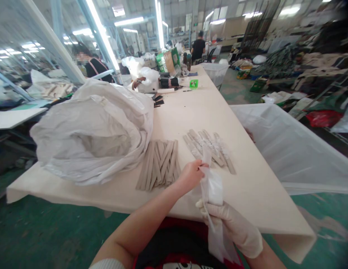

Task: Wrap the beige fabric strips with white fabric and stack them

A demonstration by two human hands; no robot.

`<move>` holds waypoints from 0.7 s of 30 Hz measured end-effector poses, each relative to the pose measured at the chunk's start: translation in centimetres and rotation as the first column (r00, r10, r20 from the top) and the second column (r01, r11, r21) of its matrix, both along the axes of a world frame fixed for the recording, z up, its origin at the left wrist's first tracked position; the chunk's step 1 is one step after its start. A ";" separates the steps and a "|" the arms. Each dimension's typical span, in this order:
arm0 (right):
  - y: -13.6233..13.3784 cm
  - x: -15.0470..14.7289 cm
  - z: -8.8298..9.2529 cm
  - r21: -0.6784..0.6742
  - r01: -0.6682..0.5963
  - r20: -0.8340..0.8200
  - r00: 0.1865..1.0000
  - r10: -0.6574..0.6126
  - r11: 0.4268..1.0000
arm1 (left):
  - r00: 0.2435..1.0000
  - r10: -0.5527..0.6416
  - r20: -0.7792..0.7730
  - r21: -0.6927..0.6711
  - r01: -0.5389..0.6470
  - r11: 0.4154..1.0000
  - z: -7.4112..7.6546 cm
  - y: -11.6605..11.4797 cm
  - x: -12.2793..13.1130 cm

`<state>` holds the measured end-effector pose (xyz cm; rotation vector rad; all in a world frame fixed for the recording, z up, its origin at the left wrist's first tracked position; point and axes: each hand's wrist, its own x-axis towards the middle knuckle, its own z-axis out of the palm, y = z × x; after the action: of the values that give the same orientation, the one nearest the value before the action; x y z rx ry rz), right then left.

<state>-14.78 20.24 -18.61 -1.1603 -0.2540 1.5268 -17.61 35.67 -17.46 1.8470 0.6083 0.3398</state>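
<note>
My bare left hand [191, 175] pinches the top edge of a small clear plastic bag [212, 188] just above the table's near edge. My gloved right hand [236, 228] grips the same bag lower down, fingers wrapped round it. To the left lies a pile of flat beige strips [159, 163]. Beyond the hands lies a second group of strips wrapped in clear film [210, 149].
A big crumpled white sack [98, 130] fills the left of the long cream table [190, 112]. A clear-lined bin [291, 149] stands on the right. Boxes, black bundles and a green item [193, 83] sit at the far end, where two people work.
</note>
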 end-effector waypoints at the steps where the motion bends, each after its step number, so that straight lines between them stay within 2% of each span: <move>1: -0.1 0.3 0.0 0.037 0.016 0.000 1.000 -0.016 0.999 | 1.000 -0.005 -0.011 0.014 0.005 1.000 0.1 0.4 -0.2; 3: -0.2 1.6 0.4 0.121 0.130 -0.031 0.991 -0.127 0.984 | 0.998 -0.021 -0.066 0.105 0.028 0.994 0.8 1.8 -1.0; 5: -0.6 3.8 1.0 0.197 0.320 -0.133 0.945 -0.298 0.927 | 0.974 0.050 -0.221 0.323 0.024 0.946 1.7 4.3 -2.5; 6: -0.8 5.0 1.4 0.218 0.408 -0.209 0.907 -0.365 0.887 | 0.942 0.152 -0.300 0.470 0.008 0.882 2.0 5.8 -3.5; 7: -1.1 6.1 1.7 0.227 0.488 -0.288 0.860 -0.421 0.843 | 0.861 0.305 -0.408 0.599 -0.001 0.801 2.3 7.3 -4.5; 8: -1.4 7.1 2.0 0.219 0.546 -0.347 0.818 -0.459 0.808 | 0.801 0.395 -0.449 0.641 -0.018 0.767 2.3 8.9 -5.6; 10: -1.6 8.3 2.2 0.197 0.608 -0.408 0.764 -0.499 0.769 | 0.693 0.516 -0.504 0.685 -0.044 0.727 1.8 11.5 -7.4; 13: -0.8 8.1 1.7 0.174 0.605 -0.317 0.781 -0.538 0.777 | 0.585 0.592 -0.554 0.716 -0.028 0.698 0.3 13.6 -9.0; 16: 0.6 7.0 1.3 0.155 0.625 -0.169 0.779 -0.603 0.765 | 0.558 0.589 -0.585 0.718 0.019 0.696 -0.8 13.9 -9.1; 21: 1.9 7.6 1.2 0.119 0.685 -0.155 0.728 -0.668 0.719 | 0.557 0.556 -0.617 0.701 0.068 0.710 -0.7 14.0 -8.5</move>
<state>-7.15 22.14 -17.38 -0.8893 0.1154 0.8761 -26.13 49.63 -18.18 2.6110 1.5997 -0.1801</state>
